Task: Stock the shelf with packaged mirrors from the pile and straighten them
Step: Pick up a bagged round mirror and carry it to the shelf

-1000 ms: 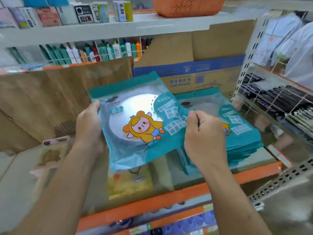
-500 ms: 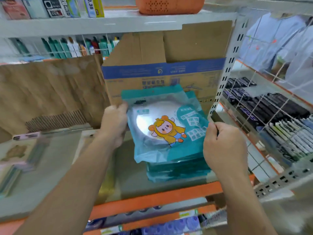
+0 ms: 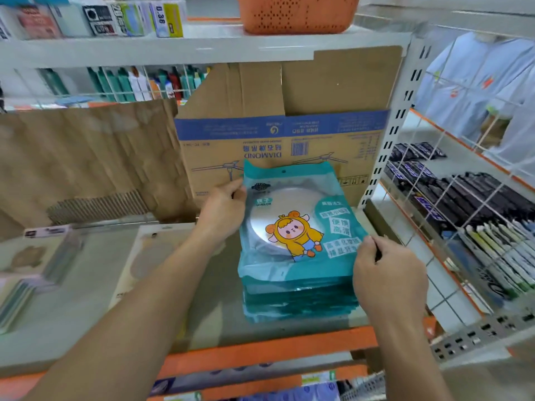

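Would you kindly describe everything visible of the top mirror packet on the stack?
The top mirror packet is a teal plastic pouch with a hang hole, a clear window showing a round silvery mirror, and a yellow cartoon figure. It lies face up on the stack of like packets on the shelf. The left hand holds its upper-left edge, the right hand its right edge.
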